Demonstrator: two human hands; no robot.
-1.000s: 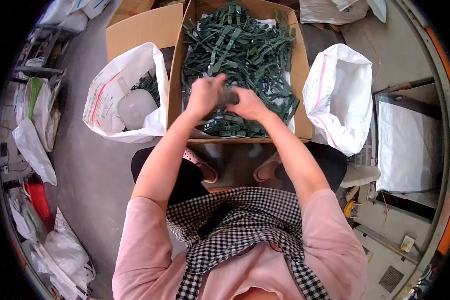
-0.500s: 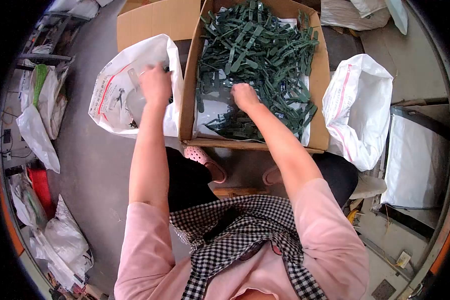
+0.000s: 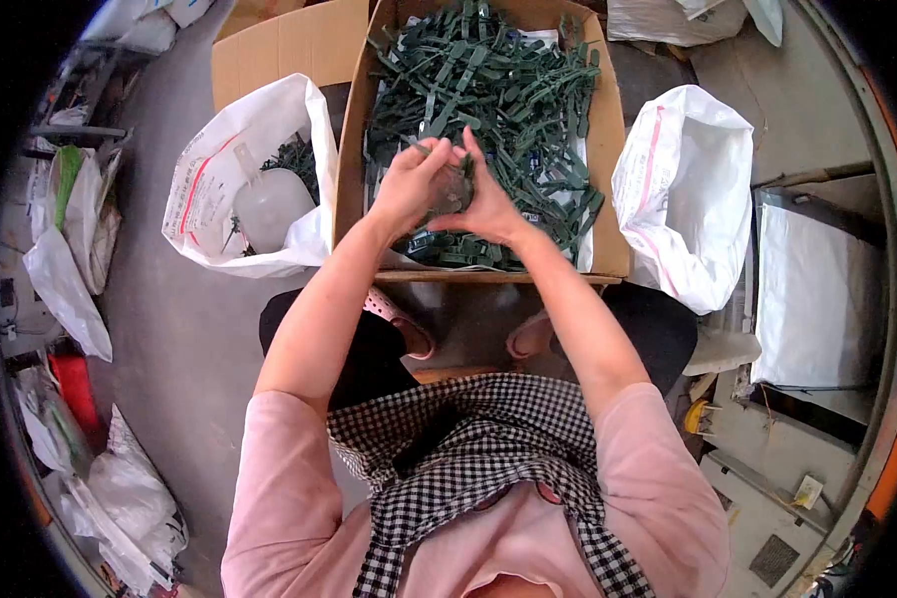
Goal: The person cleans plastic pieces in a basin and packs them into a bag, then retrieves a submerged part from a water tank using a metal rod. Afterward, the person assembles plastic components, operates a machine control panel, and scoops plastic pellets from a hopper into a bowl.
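My left hand point(image 3: 407, 189) and my right hand point(image 3: 490, 204) are together over the near left part of a cardboard box point(image 3: 608, 149). Between them is a small, see-through greyish plastic bag point(image 3: 452, 189) with something dark in it. The fingers of my left hand pinch its upper left side. My right hand cups its right side, thumb below and fingers pointing up. What the bag contains is mostly hidden by my hands. Dark green flat plastic pieces point(image 3: 528, 110) fill the box in a loose heap, with small clear packets among them.
Left of the box, an open white sack point(image 3: 204, 189) holds a translucent scoop-like container point(image 3: 274, 204) and small dark green pieces point(image 3: 299, 164). Another open white sack point(image 3: 713, 189) stands at the right. A cardboard flap point(image 3: 289, 50) sticks out at the back left.
My left hand has come out of the left sack and moved right to meet my right hand above the box. The bag is now between both hands. The view has shifted slightly.
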